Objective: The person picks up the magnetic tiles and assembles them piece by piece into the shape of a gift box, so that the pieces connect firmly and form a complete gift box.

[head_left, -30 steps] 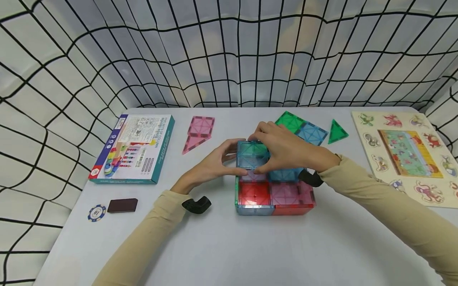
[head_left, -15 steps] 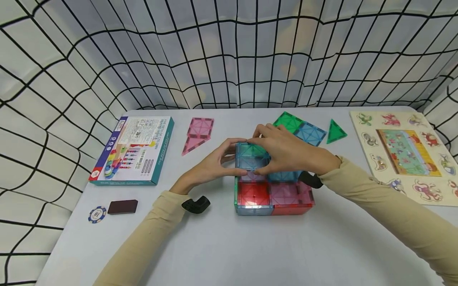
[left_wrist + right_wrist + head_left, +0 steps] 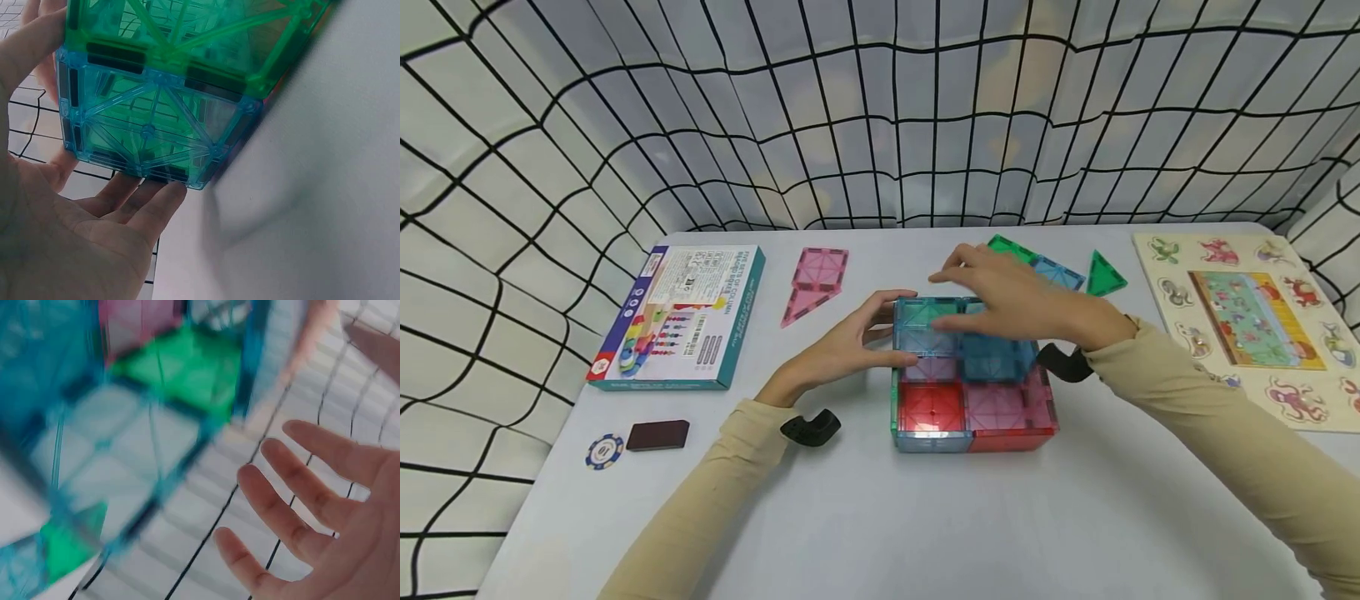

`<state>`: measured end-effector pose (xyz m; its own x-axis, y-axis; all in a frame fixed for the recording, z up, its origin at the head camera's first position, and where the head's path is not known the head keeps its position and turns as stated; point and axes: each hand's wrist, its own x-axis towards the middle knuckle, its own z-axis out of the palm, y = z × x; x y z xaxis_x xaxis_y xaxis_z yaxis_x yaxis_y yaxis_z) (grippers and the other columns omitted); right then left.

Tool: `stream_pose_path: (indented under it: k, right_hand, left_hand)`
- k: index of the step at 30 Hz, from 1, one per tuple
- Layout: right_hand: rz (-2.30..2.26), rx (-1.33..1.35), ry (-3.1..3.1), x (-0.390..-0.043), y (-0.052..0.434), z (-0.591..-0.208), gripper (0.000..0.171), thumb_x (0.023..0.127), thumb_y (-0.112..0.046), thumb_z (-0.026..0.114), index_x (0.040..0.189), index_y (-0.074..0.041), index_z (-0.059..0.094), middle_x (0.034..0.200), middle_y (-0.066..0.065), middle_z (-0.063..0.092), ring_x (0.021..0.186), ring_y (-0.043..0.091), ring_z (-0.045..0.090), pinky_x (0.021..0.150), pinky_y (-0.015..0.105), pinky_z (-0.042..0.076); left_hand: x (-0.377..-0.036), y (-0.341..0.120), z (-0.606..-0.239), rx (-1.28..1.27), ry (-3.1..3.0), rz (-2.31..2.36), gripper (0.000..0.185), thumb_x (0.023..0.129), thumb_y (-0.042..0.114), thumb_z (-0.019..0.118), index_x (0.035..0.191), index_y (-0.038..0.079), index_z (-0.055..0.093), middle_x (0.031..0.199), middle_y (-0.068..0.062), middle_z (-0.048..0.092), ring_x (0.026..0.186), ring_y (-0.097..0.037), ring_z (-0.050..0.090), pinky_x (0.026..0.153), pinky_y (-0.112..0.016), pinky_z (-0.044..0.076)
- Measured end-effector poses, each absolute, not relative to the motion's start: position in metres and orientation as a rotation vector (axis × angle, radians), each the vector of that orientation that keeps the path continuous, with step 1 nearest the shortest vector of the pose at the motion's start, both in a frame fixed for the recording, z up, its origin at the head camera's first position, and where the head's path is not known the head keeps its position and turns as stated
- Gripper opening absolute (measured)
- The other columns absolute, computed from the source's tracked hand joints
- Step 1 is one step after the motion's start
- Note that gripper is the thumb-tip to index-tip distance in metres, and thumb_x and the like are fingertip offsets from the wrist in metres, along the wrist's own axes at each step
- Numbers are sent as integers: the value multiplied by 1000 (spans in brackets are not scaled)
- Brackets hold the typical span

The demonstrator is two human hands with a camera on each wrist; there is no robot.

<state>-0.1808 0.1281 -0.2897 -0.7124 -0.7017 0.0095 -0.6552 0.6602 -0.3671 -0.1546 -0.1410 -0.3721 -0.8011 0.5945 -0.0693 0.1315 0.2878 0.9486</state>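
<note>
Since half a second ago, we see the right hand has drawn back from the left cube; it now hovers, fingers straight and spread, holding nothing. The left hand stays curled round that cube, which sits on the tile base mid-tabletop beside the right cube.

We count two pink tiles, one green triangle, one box, one chip, one dark block and one puzzle board, cut off at the edge.

The right hand partly hides a green tile and blue tile. The right wrist view is blurred.
</note>
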Motion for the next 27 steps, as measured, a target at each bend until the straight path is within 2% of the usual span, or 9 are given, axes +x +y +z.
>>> stream_pose_path:
  k: [3, 6, 11, 15, 19, 27]
  right_hand:
    - [-705, -982, 2785, -201, 154, -288, 48, 100, -28, 73, 138, -1, 65, 133, 20, 57, 121, 37, 57, 98, 57, 51]
    - [-840, -801, 2813, -223, 186, -296, 45, 100, -19, 72, 138, 3, 62, 136, 25, 53, 127, 41, 53, 103, 61, 48]
    - [-783, -618, 2775, -246, 224, -328, 64, 97, -20, 76, 147, 10, 50, 151, 36, 37, 140, 53, 38, 113, 69, 36]
    - [-647, -556, 2736, -253, 233, -350, 85, 93, -27, 81, 152, 15, 38, 154, 42, 27, 143, 59, 26, 114, 72, 31]
    - [-551, -502, 2748, -252, 234, -360, 92, 90, -32, 83, 151, 19, 36, 147, 42, 32, 138, 59, 30, 111, 70, 35]
    - [-505, -571, 2781, -253, 235, -364, 85, 89, -33, 83, 143, 22, 46, 134, 44, 43, 126, 58, 41, 103, 66, 42]
  left_hand:
    - [-155, -141, -373, 659, 2148, 1533, 82, 92, 27, 80, 160, 27, 33, 155, 0, 44, 150, -26, 36, 124, -52, 31]
    - [-155, -141, -373, 657, 2140, 1545, 83, 91, 28, 80, 160, 28, 33, 155, 1, 43, 150, -26, 36, 123, -51, 32]
    - [-155, -141, -374, 658, 2128, 1548, 83, 91, 28, 80, 159, 29, 33, 154, 0, 43, 149, -26, 36, 122, -53, 33]
    - [-154, -141, -374, 655, 2137, 1542, 83, 91, 28, 81, 159, 29, 33, 153, -1, 44, 148, -26, 37, 122, -53, 33]
    - [-154, -141, -374, 656, 2142, 1542, 83, 90, 29, 82, 159, 29, 34, 154, -1, 43, 149, -27, 37, 123, -53, 32]
    - [-154, -141, -376, 644, 2139, 1543, 84, 91, 27, 81, 159, 30, 33, 152, -3, 44, 148, -28, 36, 123, -54, 32]
